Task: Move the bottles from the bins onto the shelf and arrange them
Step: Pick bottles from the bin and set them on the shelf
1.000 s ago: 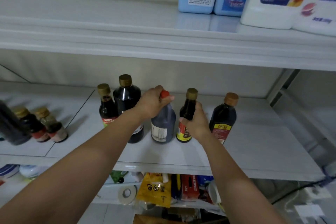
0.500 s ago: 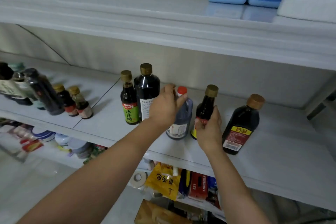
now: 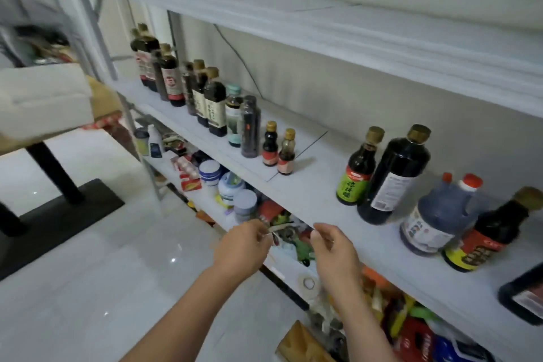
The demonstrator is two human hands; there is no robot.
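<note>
We see a white shelf (image 3: 308,194) running from upper left to lower right, with another board above it and a cluttered lower shelf (image 3: 205,185) of jars and packets beneath. To the left lies pale tiled floor (image 3: 102,258) and a table (image 3: 44,103) on a black leg.

The task's bottles stand upright on the middle shelf, sorted in what look like groups. A tight cluster of tall dark bottles (image 3: 167,79) fills the far left end, probably ranked by height. Nearer right, four stand side by side: a green-labelled bottle (image 3: 357,167), a tall dark bottle (image 3: 393,173) touching it, a red-capped jug (image 3: 440,214), and a dark bottle with a red and yellow label (image 3: 487,232). Between the groups sits a pair of small bottles (image 3: 277,150).

Both hands hover off the shelf's front edge, apart from every bottle. The left hand (image 3: 244,247) and right hand (image 3: 335,250) have loosely curled fingers and seem to hold nothing, which suggests they are free for the next bottle. No bin is in view.
</note>
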